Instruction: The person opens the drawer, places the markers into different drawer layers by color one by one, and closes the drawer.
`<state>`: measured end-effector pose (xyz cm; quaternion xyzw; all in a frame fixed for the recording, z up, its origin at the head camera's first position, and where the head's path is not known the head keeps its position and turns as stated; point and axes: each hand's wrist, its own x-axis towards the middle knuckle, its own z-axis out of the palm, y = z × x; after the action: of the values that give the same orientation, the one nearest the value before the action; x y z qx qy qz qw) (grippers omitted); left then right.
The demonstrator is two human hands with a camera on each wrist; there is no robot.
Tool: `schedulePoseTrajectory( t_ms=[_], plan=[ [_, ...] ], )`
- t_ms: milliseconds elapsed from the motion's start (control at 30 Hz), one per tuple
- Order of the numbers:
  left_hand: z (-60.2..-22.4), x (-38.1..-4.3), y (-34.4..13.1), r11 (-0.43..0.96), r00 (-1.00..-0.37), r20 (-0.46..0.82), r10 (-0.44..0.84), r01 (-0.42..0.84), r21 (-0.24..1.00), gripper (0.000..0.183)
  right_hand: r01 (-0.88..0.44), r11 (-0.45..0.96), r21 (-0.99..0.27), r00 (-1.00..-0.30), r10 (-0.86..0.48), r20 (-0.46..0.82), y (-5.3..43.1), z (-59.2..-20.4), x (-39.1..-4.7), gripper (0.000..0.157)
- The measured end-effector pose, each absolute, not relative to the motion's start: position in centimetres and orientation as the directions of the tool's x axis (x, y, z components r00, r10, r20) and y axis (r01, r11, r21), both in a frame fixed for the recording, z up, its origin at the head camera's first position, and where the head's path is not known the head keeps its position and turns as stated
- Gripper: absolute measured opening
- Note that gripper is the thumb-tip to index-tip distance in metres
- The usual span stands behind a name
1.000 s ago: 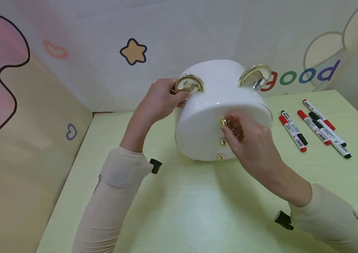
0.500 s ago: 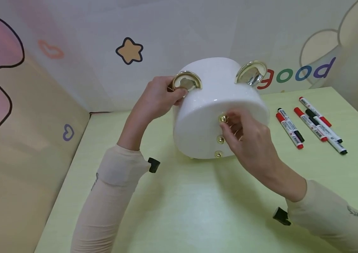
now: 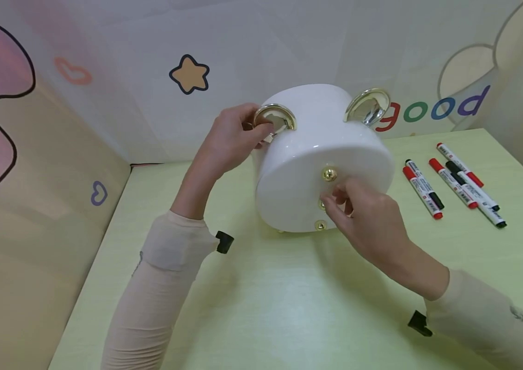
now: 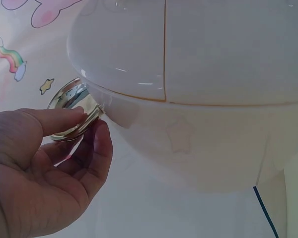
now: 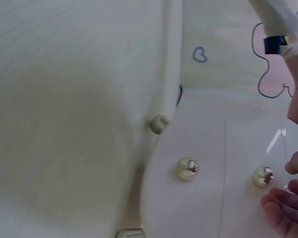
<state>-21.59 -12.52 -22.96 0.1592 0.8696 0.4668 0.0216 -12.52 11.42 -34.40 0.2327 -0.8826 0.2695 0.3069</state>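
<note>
A glossy white rounded box (image 3: 284,190) stands tilted toward the head camera, with two gold ear-shaped pieces and a column of gold knobs. My left hand (image 3: 234,139) pinches the left gold ear (image 4: 64,101), thumb on its hollow face and fingers behind. At the front, my right hand (image 3: 372,221) has its loosely bent thumb and fingers beside the middle gold knob (image 5: 263,177), which shows uncovered in the right wrist view. Above the hand is the top gold knob (image 3: 329,173); below lies the bottom gold knob (image 3: 320,225). The right gold ear (image 3: 368,107) is untouched.
Several red and black capped markers (image 3: 455,182) lie on the pale green table (image 3: 261,308), right of the box. Behind it rises a fabric backdrop (image 3: 127,41) with printed shapes and letters. Small feet (image 5: 160,124) show at the box's underside.
My right hand has let go of the top knob and moved down to the middle one. My left thumb has slid slightly higher on the ear. The head view has shifted a little.
</note>
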Motion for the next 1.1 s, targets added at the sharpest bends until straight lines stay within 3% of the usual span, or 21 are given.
schedulePoseTrajectory(
  t_ms=[300, 667, 1100],
  plan=[
    [-22.5, -21.4, -12.8, 0.529, -0.947, 0.112, 0.300, 0.263, 0.806, 0.016, -0.560, 0.785, -0.265, -0.703, -0.281, 0.653, 11.0, -36.3, -12.6, 0.032],
    [-22.6, -21.6, -12.5, 0.526, -0.944, 0.101, 0.315, 0.262, 0.809, 0.013, -0.586, 0.791, -0.175, -0.633, -0.312, 0.709, 10.3, -37.1, -13.0, 0.037],
    [-22.1, -21.4, -12.3, 0.591, -0.945, 0.064, 0.320, 0.252, 0.766, 0.013, -0.590, 0.788, -0.178, -0.608, -0.289, 0.739, 10.2, -37.3, -13.1, 0.025]
  ],
)
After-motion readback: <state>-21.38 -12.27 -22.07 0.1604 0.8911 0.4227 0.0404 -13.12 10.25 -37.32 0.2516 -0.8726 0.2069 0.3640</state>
